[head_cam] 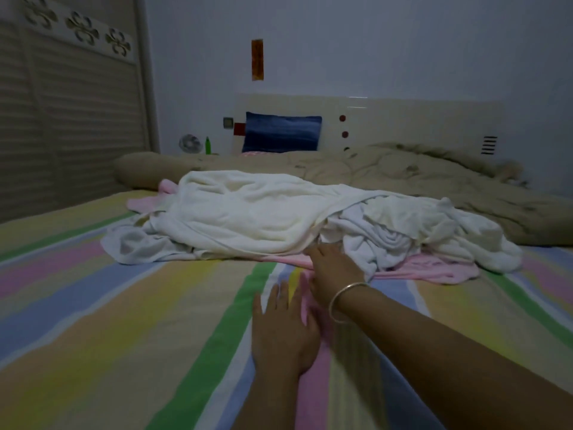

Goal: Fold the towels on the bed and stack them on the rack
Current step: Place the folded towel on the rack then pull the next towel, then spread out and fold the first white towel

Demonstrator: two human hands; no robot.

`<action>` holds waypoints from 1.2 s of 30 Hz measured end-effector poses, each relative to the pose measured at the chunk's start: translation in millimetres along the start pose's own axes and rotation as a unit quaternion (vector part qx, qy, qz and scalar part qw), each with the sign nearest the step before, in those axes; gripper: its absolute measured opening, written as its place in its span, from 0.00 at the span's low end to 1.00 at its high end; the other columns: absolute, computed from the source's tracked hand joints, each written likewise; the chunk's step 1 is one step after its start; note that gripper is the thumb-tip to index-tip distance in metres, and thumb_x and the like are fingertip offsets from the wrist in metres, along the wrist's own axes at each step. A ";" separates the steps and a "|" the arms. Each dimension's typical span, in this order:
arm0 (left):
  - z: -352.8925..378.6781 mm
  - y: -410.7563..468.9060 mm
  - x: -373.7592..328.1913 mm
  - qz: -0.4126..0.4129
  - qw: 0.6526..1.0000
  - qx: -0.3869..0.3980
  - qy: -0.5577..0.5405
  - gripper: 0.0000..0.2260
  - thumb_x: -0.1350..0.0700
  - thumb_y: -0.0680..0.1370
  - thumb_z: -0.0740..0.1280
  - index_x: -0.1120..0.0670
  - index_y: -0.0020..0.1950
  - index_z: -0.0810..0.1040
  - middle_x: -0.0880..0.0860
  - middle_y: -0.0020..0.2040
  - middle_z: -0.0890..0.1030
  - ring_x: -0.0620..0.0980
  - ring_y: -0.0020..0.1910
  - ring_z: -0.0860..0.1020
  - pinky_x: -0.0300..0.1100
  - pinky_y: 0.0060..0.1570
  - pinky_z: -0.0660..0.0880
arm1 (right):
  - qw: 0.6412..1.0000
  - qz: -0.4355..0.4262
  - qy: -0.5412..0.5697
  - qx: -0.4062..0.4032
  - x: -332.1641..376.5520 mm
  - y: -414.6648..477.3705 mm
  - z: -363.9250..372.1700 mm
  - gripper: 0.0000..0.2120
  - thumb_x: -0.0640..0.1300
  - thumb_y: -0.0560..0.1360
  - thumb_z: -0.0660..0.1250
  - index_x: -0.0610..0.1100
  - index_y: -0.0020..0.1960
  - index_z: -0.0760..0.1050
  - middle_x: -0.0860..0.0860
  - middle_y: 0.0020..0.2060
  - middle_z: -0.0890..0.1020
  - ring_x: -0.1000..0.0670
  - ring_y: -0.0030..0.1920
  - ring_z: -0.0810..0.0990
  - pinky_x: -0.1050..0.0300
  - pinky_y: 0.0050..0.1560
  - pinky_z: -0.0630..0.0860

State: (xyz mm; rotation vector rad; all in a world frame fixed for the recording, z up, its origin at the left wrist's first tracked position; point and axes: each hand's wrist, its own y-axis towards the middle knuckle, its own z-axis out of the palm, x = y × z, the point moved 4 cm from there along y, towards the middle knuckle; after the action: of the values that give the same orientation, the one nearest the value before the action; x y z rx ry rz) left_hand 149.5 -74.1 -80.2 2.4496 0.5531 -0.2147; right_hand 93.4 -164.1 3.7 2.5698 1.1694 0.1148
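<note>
Reaching with the right hand (333, 270) into the near edge of the towel pile (248, 218) at 12 o'clock, fingertips hidden, grip impossible to tell. Resting the left hand (285, 333) flat, fingers straight, on the striped sheet (124, 305) at 6 o'clock. Seemingly just starting, nothing folded. Likely calls for pinching one towel edge and dragging toward 6 o'clock, onto bare sheet. Hemmed by the quilt (434, 178) at 1 o'clock; no rack in sight.

Single head-worn wide-angle view, looking forward and down along the striped bed (124, 305), hands close below, headboard (403, 119) far
</note>
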 end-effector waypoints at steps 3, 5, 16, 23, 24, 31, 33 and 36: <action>17.6 29.5 2.6 -0.007 0.999 -0.045 -0.026 0.25 0.46 0.72 0.55 0.53 0.63 0.80 0.55 0.60 0.81 0.54 0.60 0.80 0.56 0.63 0.59 | 0.999 -0.018 -0.031 -0.011 -7.1 67.4 12.4 0.29 0.46 0.77 0.61 0.44 0.75 0.57 0.46 0.75 0.59 0.46 0.76 0.54 0.51 0.73 0.55; 17.2 37.1 4.7 -0.039 0.993 -0.098 -0.058 0.22 0.52 0.70 0.55 0.55 0.55 0.83 0.56 0.52 0.84 0.55 0.53 0.81 0.53 0.59 0.67 | 0.997 -0.018 -0.076 -0.011 -20.6 106.2 26.7 0.29 0.46 0.78 0.59 0.46 0.77 0.54 0.48 0.77 0.54 0.46 0.77 0.48 0.48 0.75 0.52; -11.1 29.4 29.1 -0.211 0.919 -0.208 -0.262 0.26 0.70 0.68 0.58 0.55 0.64 0.72 0.52 0.66 0.71 0.51 0.65 0.69 0.39 0.61 0.67 | 0.974 -0.066 -0.211 -0.054 -7.5 123.4 89.7 0.14 0.44 0.76 0.59 0.45 0.55 0.80 0.48 0.52 0.81 0.43 0.59 0.72 0.53 0.58 0.65; -4.6 27.6 22.6 -0.110 0.962 -0.159 -0.195 0.35 0.70 0.69 0.62 0.49 0.74 0.66 0.48 0.78 0.59 0.48 0.76 0.57 0.41 0.71 0.58 | 0.982 -0.052 0.070 -0.170 -5.2 40.7 54.9 0.13 0.49 0.72 0.56 0.43 0.39 0.75 0.42 0.36 0.81 0.40 0.40 0.80 0.51 0.35 0.71; -4.1 27.7 22.7 -0.085 0.972 -0.147 -0.165 0.31 0.67 0.69 0.65 0.49 0.72 0.70 0.49 0.76 0.63 0.50 0.76 0.60 0.44 0.72 0.58 | 0.981 -0.040 0.072 -0.176 -1.4 25.2 50.0 0.14 0.51 0.72 0.56 0.43 0.39 0.75 0.43 0.35 0.81 0.41 0.38 0.81 0.52 0.33 0.71; -40.0 -27.0 -10.4 0.093 0.992 -0.029 -0.086 0.03 0.51 0.73 0.62 0.49 0.44 0.72 0.49 0.34 0.77 0.51 0.35 0.78 0.44 0.44 0.74 | 0.995 0.006 0.012 -0.098 -1.0 -102.4 3.4 0.16 0.58 0.76 0.54 0.48 0.45 0.73 0.49 0.35 0.82 0.47 0.36 0.82 0.59 0.31 0.62; -61.1 -53.1 -14.0 0.115 0.991 0.025 -0.068 0.06 0.51 0.76 0.62 0.51 0.49 0.74 0.51 0.35 0.79 0.53 0.35 0.79 0.42 0.33 0.71 | 0.999 -0.022 0.014 -0.035 5.4 -125.0 -11.9 0.15 0.59 0.78 0.55 0.48 0.52 0.71 0.49 0.45 0.82 0.45 0.47 0.81 0.55 0.38 0.63; -112.9 -101.4 -22.2 0.168 0.984 0.053 -0.015 0.09 0.46 0.75 0.58 0.48 0.46 0.75 0.50 0.27 0.78 0.49 0.25 0.77 0.38 0.25 0.67 | 0.996 -0.078 0.031 0.035 29.2 -175.7 -49.8 0.19 0.60 0.79 0.48 0.47 0.54 0.70 0.47 0.48 0.81 0.42 0.50 0.79 0.52 0.42 0.65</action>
State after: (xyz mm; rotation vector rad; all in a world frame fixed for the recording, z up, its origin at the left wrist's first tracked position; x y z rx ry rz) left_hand 87.7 59.7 -37.7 2.5918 0.1118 -0.1452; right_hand -23.9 -21.5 -6.3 2.5387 1.4153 0.1210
